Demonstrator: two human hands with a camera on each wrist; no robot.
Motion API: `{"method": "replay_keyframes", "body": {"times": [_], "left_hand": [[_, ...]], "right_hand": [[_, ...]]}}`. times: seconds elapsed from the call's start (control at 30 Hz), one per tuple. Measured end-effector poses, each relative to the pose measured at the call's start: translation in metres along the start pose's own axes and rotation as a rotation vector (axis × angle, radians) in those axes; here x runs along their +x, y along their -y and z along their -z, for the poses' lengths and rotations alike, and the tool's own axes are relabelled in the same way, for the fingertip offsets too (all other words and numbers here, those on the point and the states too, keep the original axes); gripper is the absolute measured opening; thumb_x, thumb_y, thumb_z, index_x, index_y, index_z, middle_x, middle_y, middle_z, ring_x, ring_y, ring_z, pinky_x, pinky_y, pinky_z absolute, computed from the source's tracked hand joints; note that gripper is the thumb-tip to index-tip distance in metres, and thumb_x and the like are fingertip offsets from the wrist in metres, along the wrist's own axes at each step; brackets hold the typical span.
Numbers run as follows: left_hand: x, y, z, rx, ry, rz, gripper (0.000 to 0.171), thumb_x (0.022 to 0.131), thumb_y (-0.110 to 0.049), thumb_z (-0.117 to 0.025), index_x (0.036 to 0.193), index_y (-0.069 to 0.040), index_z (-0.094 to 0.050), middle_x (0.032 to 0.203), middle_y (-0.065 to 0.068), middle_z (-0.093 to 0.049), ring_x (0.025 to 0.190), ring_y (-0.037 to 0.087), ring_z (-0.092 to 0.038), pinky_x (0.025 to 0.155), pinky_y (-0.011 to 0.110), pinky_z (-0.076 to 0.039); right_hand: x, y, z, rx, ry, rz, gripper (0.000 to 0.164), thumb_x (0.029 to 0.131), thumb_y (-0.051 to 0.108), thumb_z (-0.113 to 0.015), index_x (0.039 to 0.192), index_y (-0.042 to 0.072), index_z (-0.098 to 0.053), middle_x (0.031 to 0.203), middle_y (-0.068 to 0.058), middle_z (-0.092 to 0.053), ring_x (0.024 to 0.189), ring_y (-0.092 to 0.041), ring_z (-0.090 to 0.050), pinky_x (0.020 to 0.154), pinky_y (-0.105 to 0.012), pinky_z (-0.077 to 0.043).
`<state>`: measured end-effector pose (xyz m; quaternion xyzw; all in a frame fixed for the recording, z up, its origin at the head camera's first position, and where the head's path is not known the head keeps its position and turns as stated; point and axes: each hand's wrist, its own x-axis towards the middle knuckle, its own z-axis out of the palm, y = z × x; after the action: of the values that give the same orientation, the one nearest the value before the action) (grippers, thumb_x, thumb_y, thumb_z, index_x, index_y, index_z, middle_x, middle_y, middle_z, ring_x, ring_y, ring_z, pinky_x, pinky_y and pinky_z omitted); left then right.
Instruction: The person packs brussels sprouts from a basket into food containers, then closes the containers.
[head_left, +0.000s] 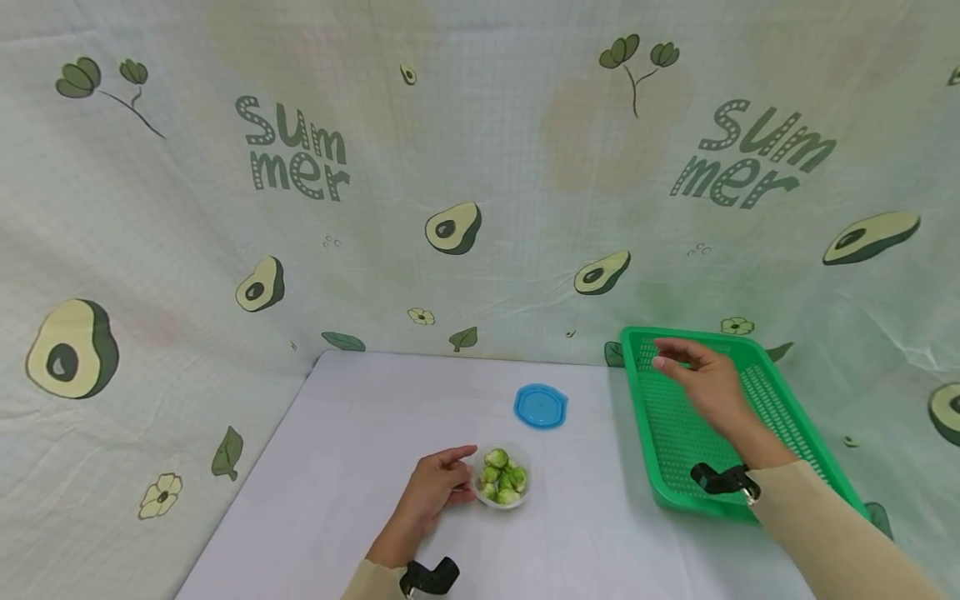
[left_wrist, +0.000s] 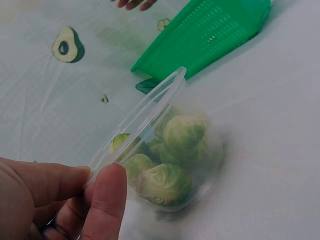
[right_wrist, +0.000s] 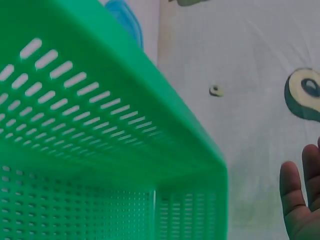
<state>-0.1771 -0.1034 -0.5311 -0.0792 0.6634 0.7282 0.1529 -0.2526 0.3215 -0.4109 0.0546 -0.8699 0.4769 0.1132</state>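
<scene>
A small clear plastic bowl (head_left: 501, 505) holds several Brussels sprouts (head_left: 498, 478) near the front middle of the table. My left hand (head_left: 438, 485) is at its left side, and in the left wrist view the thumb and a finger pinch the bowl's rim (left_wrist: 135, 127). Over the green plastic basket (head_left: 660, 467) on the right, my right hand (head_left: 705, 379) hangs with relaxed fingers and nothing in them. The right wrist view shows its fingertips (right_wrist: 290, 180) beside the basket's wall.
A blue lid (head_left: 541, 407) lies flat on the white table (head_left: 405, 400), behind the bowl and left of the basket. A printed cloth (head_left: 525, 167) with avocado pictures hangs along the back and sides of the table.
</scene>
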Motion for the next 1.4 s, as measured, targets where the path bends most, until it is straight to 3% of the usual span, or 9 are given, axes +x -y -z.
{"method": "replay_keyframes", "body": {"times": [0.13,0.3,0.5,0.57,0.63,0.73,0.83,0.9,1.4], "left_hand": [[0.001,0.001,0.001,-0.006,0.008,-0.009,0.048,0.100,-0.003,-0.067,0.147,0.001,-0.059,0.089,0.002,-0.062,0.075,0.012,-0.066,0.069,0.028,-0.065],[0.001,0.001,0.001,-0.007,0.005,-0.003,0.048,0.099,-0.003,-0.068,0.147,0.000,-0.060,0.090,0.002,-0.062,0.075,0.012,-0.065,0.070,0.029,-0.065],[0.003,-0.001,0.000,0.000,-0.005,0.008,0.048,0.098,-0.004,-0.069,0.146,0.000,-0.062,0.092,0.003,-0.062,0.075,0.012,-0.065,0.068,0.027,-0.065],[0.003,-0.001,0.000,0.005,-0.008,0.011,0.048,0.098,-0.004,-0.069,0.145,0.000,-0.062,0.093,0.003,-0.061,0.074,0.012,-0.065,0.067,0.027,-0.065],[0.004,0.000,0.000,0.007,-0.011,0.012,0.047,0.098,-0.004,-0.069,0.145,0.000,-0.062,0.093,0.003,-0.061,0.074,0.011,-0.065,0.067,0.027,-0.065],[0.004,0.000,0.000,0.007,-0.013,0.017,0.047,0.098,-0.003,-0.069,0.145,0.000,-0.063,0.093,0.003,-0.061,0.074,0.011,-0.064,0.068,0.028,-0.065],[0.003,-0.001,0.000,0.010,-0.017,0.018,0.047,0.098,-0.003,-0.069,0.144,0.000,-0.063,0.092,0.003,-0.061,0.075,0.012,-0.065,0.068,0.028,-0.065],[0.003,-0.001,0.000,0.012,-0.020,0.021,0.047,0.098,-0.003,-0.069,0.144,-0.001,-0.063,0.092,0.003,-0.061,0.075,0.012,-0.065,0.069,0.029,-0.065],[0.002,-0.002,-0.002,0.016,-0.025,0.016,0.048,0.097,-0.003,-0.070,0.144,0.001,-0.062,0.090,0.001,-0.061,0.073,0.012,-0.064,0.068,0.029,-0.065]], "right_hand": [[0.007,-0.015,0.008,-0.033,0.008,-0.047,0.058,0.104,0.044,-0.067,0.150,0.010,-0.060,0.126,0.015,-0.064,0.108,0.013,-0.052,0.090,-0.018,-0.051],[0.011,-0.036,0.016,-0.058,0.046,-0.080,0.065,0.105,0.048,-0.064,0.155,0.009,-0.053,0.145,-0.018,-0.058,0.109,0.014,-0.047,0.101,-0.050,-0.052],[0.021,-0.069,0.030,-0.091,0.039,-0.089,0.064,0.106,0.045,-0.062,0.156,0.006,-0.052,0.145,-0.022,-0.056,0.103,0.017,-0.047,0.085,-0.024,-0.052],[0.025,-0.080,0.035,-0.103,0.042,-0.114,0.064,0.107,0.046,-0.061,0.157,0.008,-0.050,0.145,-0.020,-0.055,0.101,0.016,-0.047,0.083,-0.022,-0.052],[0.029,-0.090,0.040,-0.115,0.050,-0.139,0.065,0.107,0.047,-0.059,0.159,0.009,-0.048,0.148,-0.023,-0.053,0.104,0.010,-0.049,0.087,-0.032,-0.055],[0.031,-0.103,0.045,-0.128,0.076,-0.162,0.066,0.109,0.047,-0.055,0.162,0.008,-0.042,0.155,-0.028,-0.047,0.119,-0.016,-0.057,0.095,-0.050,-0.055],[0.032,-0.113,0.048,-0.134,0.099,-0.189,0.069,0.111,0.048,-0.050,0.164,0.006,-0.036,0.159,-0.034,-0.039,0.135,-0.047,-0.047,0.099,-0.065,-0.049],[0.033,-0.120,0.050,-0.138,0.120,-0.206,0.072,0.111,0.049,-0.047,0.165,0.004,-0.033,0.161,-0.036,-0.034,0.139,-0.057,-0.040,0.099,-0.071,-0.047],[0.039,-0.162,0.055,-0.300,0.236,-0.182,0.063,0.114,0.036,-0.047,0.161,-0.005,-0.035,0.155,-0.042,-0.036,0.135,-0.065,-0.038,0.097,-0.073,-0.046]]}}
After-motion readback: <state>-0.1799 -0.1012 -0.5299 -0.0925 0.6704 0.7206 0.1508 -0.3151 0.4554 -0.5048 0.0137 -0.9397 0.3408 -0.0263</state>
